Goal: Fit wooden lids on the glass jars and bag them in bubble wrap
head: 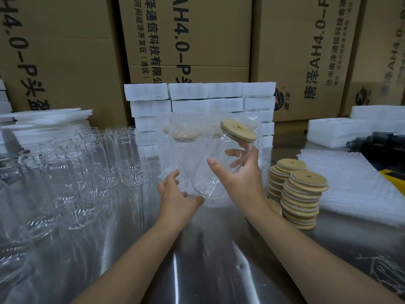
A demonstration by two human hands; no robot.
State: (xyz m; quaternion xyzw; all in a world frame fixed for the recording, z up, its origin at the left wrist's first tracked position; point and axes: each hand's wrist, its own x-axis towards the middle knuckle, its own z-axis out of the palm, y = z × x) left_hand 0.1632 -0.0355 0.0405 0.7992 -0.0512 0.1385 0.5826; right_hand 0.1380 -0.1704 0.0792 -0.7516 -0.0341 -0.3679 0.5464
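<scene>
My right hand [241,172] grips a clear glass jar [210,172], tilted, its base low and left. A round wooden lid [238,130] with a small hole sits on the jar's mouth at the upper right. My left hand [175,196] is just below and left of the jar's base, fingers loosely spread, thumb near the base; whether it touches the glass I cannot tell. Behind the jar stand bagged jars in bubble wrap [182,150], a lid showing through the film. Two stacks of wooden lids [300,200] stand right of my right hand.
Several open glass jars [72,163] crowd the left of the shiny metal table [153,260]. A pile of bubble-wrap bags [355,183] lies at right. White foam blocks [197,102] and cardboard boxes [188,40] wall the back. Dark glass cups [381,141] stand far right.
</scene>
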